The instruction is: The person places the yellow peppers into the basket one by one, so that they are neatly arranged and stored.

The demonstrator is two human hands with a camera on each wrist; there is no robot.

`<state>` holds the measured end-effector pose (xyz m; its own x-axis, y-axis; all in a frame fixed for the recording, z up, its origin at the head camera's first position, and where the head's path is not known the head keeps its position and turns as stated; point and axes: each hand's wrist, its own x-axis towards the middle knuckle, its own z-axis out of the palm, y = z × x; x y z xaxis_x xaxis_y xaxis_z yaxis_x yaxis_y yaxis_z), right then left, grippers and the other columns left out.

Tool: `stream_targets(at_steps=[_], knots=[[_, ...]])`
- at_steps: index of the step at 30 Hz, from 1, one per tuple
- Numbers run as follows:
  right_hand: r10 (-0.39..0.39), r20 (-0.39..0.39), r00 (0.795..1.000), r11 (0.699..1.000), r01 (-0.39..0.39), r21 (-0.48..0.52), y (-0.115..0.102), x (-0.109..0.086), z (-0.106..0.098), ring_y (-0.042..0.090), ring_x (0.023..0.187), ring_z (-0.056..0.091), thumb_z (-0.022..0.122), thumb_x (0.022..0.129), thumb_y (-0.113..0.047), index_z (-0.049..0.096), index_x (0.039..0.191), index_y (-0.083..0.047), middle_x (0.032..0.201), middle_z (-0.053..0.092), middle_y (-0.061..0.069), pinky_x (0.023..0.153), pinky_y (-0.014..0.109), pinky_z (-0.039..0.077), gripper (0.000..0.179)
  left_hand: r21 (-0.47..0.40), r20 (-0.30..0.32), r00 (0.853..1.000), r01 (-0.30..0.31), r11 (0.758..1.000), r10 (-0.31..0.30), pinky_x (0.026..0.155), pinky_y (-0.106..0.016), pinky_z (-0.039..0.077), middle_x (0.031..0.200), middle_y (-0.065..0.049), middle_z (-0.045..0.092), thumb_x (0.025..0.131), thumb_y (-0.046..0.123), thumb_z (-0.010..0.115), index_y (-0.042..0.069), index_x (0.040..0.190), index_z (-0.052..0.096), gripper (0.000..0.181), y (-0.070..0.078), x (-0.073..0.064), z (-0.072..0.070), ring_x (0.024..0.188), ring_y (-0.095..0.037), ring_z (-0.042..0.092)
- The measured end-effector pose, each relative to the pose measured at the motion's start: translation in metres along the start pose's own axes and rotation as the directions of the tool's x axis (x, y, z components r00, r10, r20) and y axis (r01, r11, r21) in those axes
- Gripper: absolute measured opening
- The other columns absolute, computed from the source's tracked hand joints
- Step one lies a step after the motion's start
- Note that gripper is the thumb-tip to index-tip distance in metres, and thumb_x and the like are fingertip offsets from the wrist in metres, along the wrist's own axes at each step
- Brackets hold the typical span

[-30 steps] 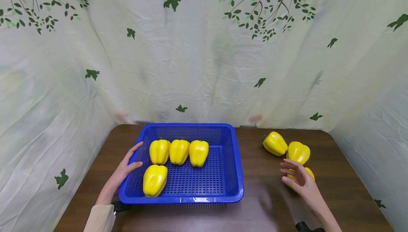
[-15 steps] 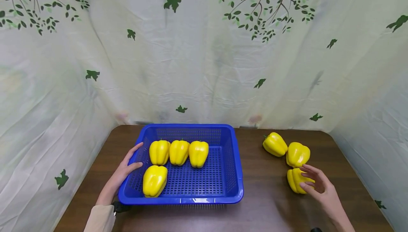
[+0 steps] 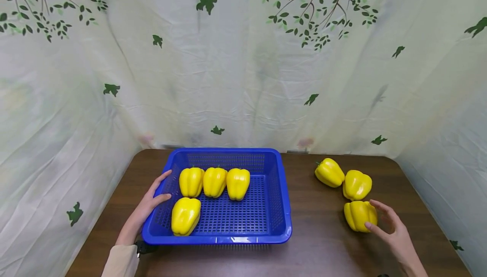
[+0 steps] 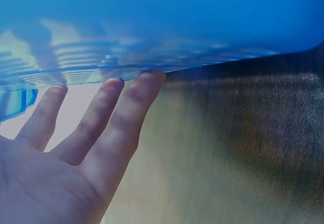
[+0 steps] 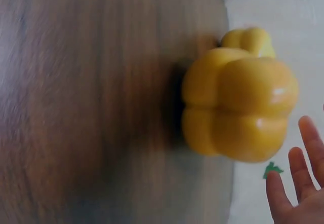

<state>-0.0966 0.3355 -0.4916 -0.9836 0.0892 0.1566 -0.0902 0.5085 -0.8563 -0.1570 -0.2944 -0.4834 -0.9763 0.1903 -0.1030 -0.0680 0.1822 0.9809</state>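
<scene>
My left hand (image 3: 146, 205) holds the left rim of a blue plastic basket (image 3: 283, 192), thumb and index finger over the edge. In the left wrist view its other fingers (image 4: 121, 112) reach straight up against the basket's outer side. Four-lobed yellow bell peppers lie in the basket, three in a back row and one bell pepper (image 3: 185, 216) at front left. At the right, my right hand (image 3: 395, 237) is spread at the right side of the nearest loose bell pepper (image 3: 359, 216). The right wrist view shows its fingers (image 5: 302, 176) relaxed beside that pepper.
Two more bell peppers, a middle pepper (image 3: 357, 185) and a back pepper (image 3: 329, 172), lie behind the nearest one on the brown wooden table (image 3: 312, 234). A pale curtain (image 3: 243, 78) with leaf prints hangs along the table's back and sides.
My right hand has moved right and toward me, from over the nearest loose pepper to its right side, uncovering it. The left hand, basket and peppers stay in place.
</scene>
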Motion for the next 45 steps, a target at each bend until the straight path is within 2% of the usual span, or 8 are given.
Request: stream_targets(at_steps=[5, 11, 19, 22, 29, 34, 41, 45], knots=[[0.007, 0.074, 0.997, 1.000, -0.009, 0.027, 0.011, 0.001, -0.002, -0.010, 0.120, 0.026, 0.062, 0.093, -0.011, 0.034, 0.147, -0.010, 0.137, 0.036, -0.020, 0.091, 0.008, 0.020, 0.060, 0.011, 0.002, 1.000, 0.007, 1.000, -0.007, 0.094, -0.063, 0.038, 0.156, -0.019, 0.002, 0.099, 0.017, 0.048, 0.026, 0.154, 0.012, 0.066, 0.000, -0.002, 0.000, 0.131, -0.050, 0.025], [-0.028, 0.122, 0.992, 1.000, 0.027, 0.011, 0.020, 0.003, 0.000, -0.014, 0.117, 0.024, 0.061, 0.093, -0.009, 0.030, 0.148, -0.009, 0.153, 0.021, 0.002, 0.085, 0.004, 0.026, 0.063, 0.008, -0.002, 1.000, 0.027, 1.000, -0.027, 0.094, -0.064, 0.037, 0.157, -0.018, 0.001, 0.098, 0.020, 0.048, 0.028, 0.154, 0.011, 0.067, 0.000, -0.003, 0.001, 0.131, -0.050, 0.024], [-0.022, 0.135, 0.991, 1.000, 0.022, 0.003, 0.026, 0.007, 0.004, -0.017, 0.115, 0.020, 0.066, 0.089, -0.006, 0.028, 0.148, -0.006, 0.153, 0.013, 0.027, 0.086, 0.001, 0.022, 0.070, -0.007, 0.000, 1.000, 0.003, 1.000, -0.003, 0.095, -0.061, 0.038, 0.156, -0.019, 0.004, 0.099, 0.016, 0.047, 0.026, 0.154, 0.013, 0.065, -0.001, -0.002, 0.002, 0.131, -0.048, 0.026], [-0.025, 0.138, 0.990, 1.000, 0.024, 0.010, 0.028, 0.007, 0.005, -0.018, 0.115, 0.019, 0.066, 0.088, -0.005, 0.027, 0.148, -0.006, 0.153, 0.011, 0.027, 0.086, 0.001, 0.022, 0.072, -0.008, -0.002, 1.000, 0.000, 1.000, 0.000, 0.095, -0.061, 0.038, 0.156, -0.019, 0.005, 0.099, 0.015, 0.047, 0.025, 0.154, 0.013, 0.065, -0.001, -0.002, 0.002, 0.131, -0.047, 0.026], [-0.095, 0.133, 0.987, 0.995, 0.095, 0.011, 0.034, 0.006, 0.007, -0.017, 0.118, 0.018, 0.070, 0.080, 0.004, 0.025, 0.147, -0.002, 0.155, 0.010, 0.020, 0.083, 0.002, 0.025, 0.081, -0.009, -0.002, 1.000, 0.001, 1.000, -0.001, 0.094, -0.062, 0.038, 0.156, -0.019, 0.005, 0.099, 0.015, 0.047, 0.025, 0.154, 0.013, 0.065, -0.001, -0.003, 0.003, 0.131, -0.048, 0.026], [-0.117, 0.082, 0.990, 0.991, 0.122, -0.056, 0.036, 0.006, 0.008, -0.014, 0.116, 0.024, 0.075, 0.075, 0.005, 0.030, 0.144, -0.001, 0.149, 0.020, 0.024, 0.081, 0.005, 0.030, 0.082, -0.011, 0.000, 1.000, 0.002, 1.000, -0.002, 0.094, -0.062, 0.039, 0.156, -0.019, 0.004, 0.099, 0.015, 0.046, 0.026, 0.154, 0.012, 0.065, -0.001, -0.003, 0.002, 0.131, -0.049, 0.026], [-0.086, 0.022, 0.996, 0.988, 0.088, -0.130, 0.035, 0.008, 0.009, -0.010, 0.105, 0.030, 0.080, 0.070, 0.004, 0.039, 0.137, 0.002, 0.135, 0.033, 0.011, 0.076, 0.007, 0.035, 0.078, -0.010, -0.001, 1.000, 0.004, 1.000, -0.004, 0.095, -0.061, 0.038, 0.156, -0.019, 0.005, 0.099, 0.015, 0.047, 0.025, 0.154, 0.013, 0.065, 0.000, -0.002, 0.001, 0.131, -0.049, 0.026], [-0.064, 0.009, 0.998, 0.989, 0.064, -0.135, 0.033, 0.007, 0.010, -0.010, 0.102, 0.032, 0.082, 0.069, 0.002, 0.041, 0.133, 0.003, 0.131, 0.034, 0.014, 0.076, 0.006, 0.035, 0.077, -0.004, -0.002, 1.000, 0.005, 1.000, -0.005, 0.095, -0.061, 0.038, 0.156, -0.019, 0.006, 0.099, 0.017, 0.047, 0.025, 0.154, 0.013, 0.065, 0.001, -0.001, 0.001, 0.131, -0.048, 0.027]])
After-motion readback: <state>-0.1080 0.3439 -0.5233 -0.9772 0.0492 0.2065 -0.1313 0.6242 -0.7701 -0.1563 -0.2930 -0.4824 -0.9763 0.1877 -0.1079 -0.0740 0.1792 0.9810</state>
